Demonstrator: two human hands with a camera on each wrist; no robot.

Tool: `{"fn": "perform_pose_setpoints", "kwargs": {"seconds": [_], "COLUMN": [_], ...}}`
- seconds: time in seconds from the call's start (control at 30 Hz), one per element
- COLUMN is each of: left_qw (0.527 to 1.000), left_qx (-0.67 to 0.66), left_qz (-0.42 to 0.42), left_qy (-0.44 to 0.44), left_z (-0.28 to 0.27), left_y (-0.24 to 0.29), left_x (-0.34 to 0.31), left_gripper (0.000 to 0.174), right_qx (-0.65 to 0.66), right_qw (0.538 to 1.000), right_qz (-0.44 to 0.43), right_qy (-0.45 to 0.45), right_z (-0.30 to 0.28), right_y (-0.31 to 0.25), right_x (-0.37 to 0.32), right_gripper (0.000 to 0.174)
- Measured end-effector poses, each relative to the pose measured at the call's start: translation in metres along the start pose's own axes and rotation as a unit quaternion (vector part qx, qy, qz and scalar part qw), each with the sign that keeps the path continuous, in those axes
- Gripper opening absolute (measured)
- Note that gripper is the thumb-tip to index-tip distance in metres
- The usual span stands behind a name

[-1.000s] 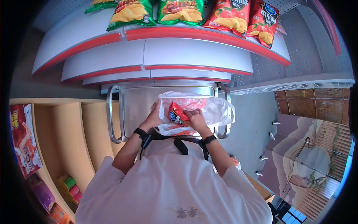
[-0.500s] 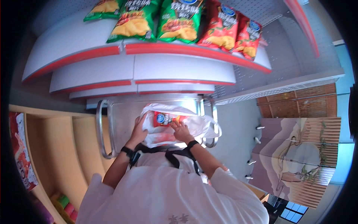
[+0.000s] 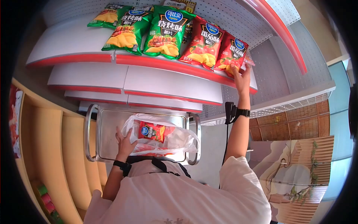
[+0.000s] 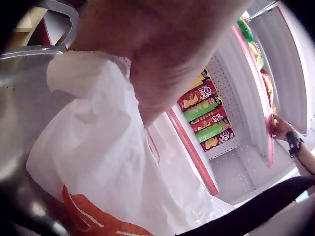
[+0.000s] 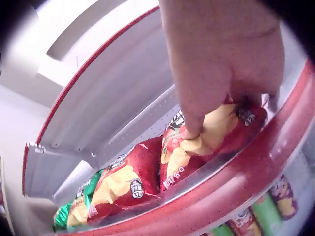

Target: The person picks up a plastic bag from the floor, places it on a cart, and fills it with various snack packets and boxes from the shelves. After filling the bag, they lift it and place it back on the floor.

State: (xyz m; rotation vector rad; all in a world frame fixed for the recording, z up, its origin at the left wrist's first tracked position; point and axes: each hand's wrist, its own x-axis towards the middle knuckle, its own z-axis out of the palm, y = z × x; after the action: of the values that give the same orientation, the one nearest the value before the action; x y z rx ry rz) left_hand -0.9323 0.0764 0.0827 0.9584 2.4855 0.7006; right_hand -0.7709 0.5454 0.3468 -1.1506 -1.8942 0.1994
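At the right end of the top shelf, my right hand (image 3: 243,80) grips the lower right part of a red chip bag (image 3: 232,52). In the right wrist view a finger (image 5: 193,127) presses the front of that bag (image 5: 221,129); the other fingertips are partly hidden at its edge. My left hand (image 3: 125,144) rests with spread fingers at the left side of a white plastic bag (image 3: 177,141), whose mouth is spread open. Inside it lies another red chip bag (image 3: 152,131). The left wrist view shows the white plastic (image 4: 98,142) below the hand, fingertips hidden.
The plastic bag sits on a metal cart (image 3: 112,127) with side handles. Green chip bags (image 3: 167,33) and another red one (image 3: 204,44) stand along the red-edged shelf (image 3: 167,67). Wooden shelving (image 3: 48,138) is at left, a wire-mesh ledge (image 3: 294,102) at right.
My right hand has left the chip bag inside the plastic bag and moved up and right to the shelf. My left hand stays beside the plastic bag. The head view has shifted, showing more shelf.
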Motion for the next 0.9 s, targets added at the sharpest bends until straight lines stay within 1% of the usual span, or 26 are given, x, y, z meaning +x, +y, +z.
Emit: {"fn": "perform_pose_setpoints", "kwargs": {"seconds": [0.03, 0.07, 0.1, 0.13, 0.17, 0.2, 0.23, 0.27, 0.3, 0.33, 0.37, 0.4, 0.43, 0.47, 0.5, 0.53, 0.57, 0.63, 0.67, 0.7, 0.73, 0.77, 0.83, 0.87, 0.9], "left_qw": [1.0, 0.999, 0.996, 0.995, 0.995, 0.994, 0.992, 0.992, 0.99, 0.98, 0.982, 0.986, 0.988, 0.988, 0.982, 0.974, 0.974, 0.968, 0.961, 0.96, 0.959, 0.958, 0.965, 0.961, 0.955], "left_qx": [-0.001, 0.007, 0.016, 0.016, -0.012, -0.039, -0.021, 0.0, -0.013, -0.048, -0.065, -0.083, -0.101, -0.097, -0.131, -0.164, -0.162, -0.166, -0.195, -0.195, -0.204, -0.213, -0.195, -0.221, -0.251], "left_qz": [-0.006, -0.048, -0.092, -0.103, -0.096, -0.094, -0.098, -0.097, -0.096, -0.126, -0.093, -0.05, -0.004, -0.004, -0.006, -0.006, -0.002, 0.041, 0.038, 0.042, 0.032, 0.022, 0.043, 0.031, 0.022], "left_qy": [0.003, 0.008, 0.01, 0.006, -0.021, -0.05, -0.075, -0.086, -0.104, -0.149, -0.15, -0.133, -0.114, -0.118, -0.137, -0.156, -0.16, -0.183, -0.193, -0.195, -0.193, -0.191, -0.168, -0.162, -0.155], "left_z": [0.001, 0.002, 0.004, 0.01, 0.019, 0.024, 0.024, 0.024, 0.018, 0.011, 0.009, 0.013, 0.018, 0.012, 0.001, -0.005, -0.004, 0.0, -0.006, -0.008, -0.009, -0.01, 0.003, 0.001, -0.002], "left_y": [0.002, 0.004, 0.004, 0.0, -0.009, -0.02, -0.019, -0.017, -0.012, -0.007, -0.007, -0.015, -0.021, -0.019, -0.012, -0.008, -0.013, -0.022, -0.016, -0.014, -0.013, -0.012, -0.029, -0.028, -0.023], "left_x": [-0.003, -0.003, -0.003, -0.001, 0.004, 0.004, 0.004, 0.003, 0.003, 0.007, 0.006, 0.006, 0.008, 0.009, 0.01, 0.012, 0.015, 0.02, 0.02, 0.018, 0.016, 0.014, 0.015, 0.015, 0.016], "left_gripper": [0.067, 0.072, 0.077, 0.077, 0.083, 0.088, 0.093, 0.095, 0.096, 0.096, 0.099, 0.101, 0.102, 0.102, 0.103, 0.103, 0.103, 0.11, 0.111, 0.111, 0.109, 0.107, 0.101, 0.099, 0.098], "right_qx": [0.104, 0.204, 0.204, 0.275, 0.345, 0.297, 0.246, 0.261, 0.276, 0.309, 0.34, 0.383, 0.216, 0.139, 0.15, 0.189, 0.137, 0.069, 0.013, -0.043, -0.086, -0.088, -0.127, -0.098, -0.153], "right_qw": [0.99, 0.958, 0.957, 0.951, 0.935, 0.954, 0.969, 0.964, 0.956, 0.949, 0.939, 0.92, 0.956, 0.943, 0.907, 0.877, 0.86, 0.807, 0.793, 0.775, 0.76, 0.763, 0.772, 0.794, 0.764], "right_qz": [0.039, 0.079, 0.079, 0.066, 0.057, 0.038, 0.021, -0.009, -0.039, -0.048, -0.059, -0.018, -0.126, -0.104, -0.072, -0.11, -0.148, -0.183, -0.187, -0.189, -0.149, -0.148, -0.18, -0.191, -0.213], "right_qy": [-0.092, -0.183, -0.192, -0.122, -0.055, -0.012, 0.028, 0.059, 0.094, 0.052, 0.018, -0.082, -0.156, -0.282, -0.387, -0.428, -0.468, -0.557, -0.58, -0.601, -0.626, -0.622, -0.596, -0.569, -0.589], "right_z": [0.003, 0.003, 0.002, -0.001, -0.006, -0.02, -0.039, -0.052, -0.063, -0.068, -0.072, -0.068, -0.057, -0.047, -0.02, 0.011, 0.035, 0.091, 0.101, 0.109, 0.119, 0.121, 0.124, 0.129, 0.124], "right_y": [0.005, 0.005, 0.008, 0.012, 0.011, 0.003, -0.011, -0.025, -0.035, -0.043, -0.056, -0.056, -0.053, -0.065, -0.055, -0.04, -0.029, 0.025, 0.028, 0.028, 0.031, 0.024, 0.012, 0.016, 0.01], "right_x": [0.006, 0.009, 0.01, 0.008, 0.001, -0.007, -0.021, -0.042, -0.064, -0.094, -0.127, -0.163, -0.197, -0.232, -0.27, -0.305, -0.34, -0.42, -0.436, -0.45, -0.464, -0.466, -0.458, -0.458, -0.448], "right_gripper": [0.045, 0.042, 0.042, 0.039, 0.035, 0.035, 0.036, 0.04, 0.044, 0.05, 0.056, 0.047, 0.049, 0.05, 0.051, 0.051, 0.047, 0.044, 0.042, 0.04, 0.045, 0.045, 0.05, 0.056, 0.059]}}
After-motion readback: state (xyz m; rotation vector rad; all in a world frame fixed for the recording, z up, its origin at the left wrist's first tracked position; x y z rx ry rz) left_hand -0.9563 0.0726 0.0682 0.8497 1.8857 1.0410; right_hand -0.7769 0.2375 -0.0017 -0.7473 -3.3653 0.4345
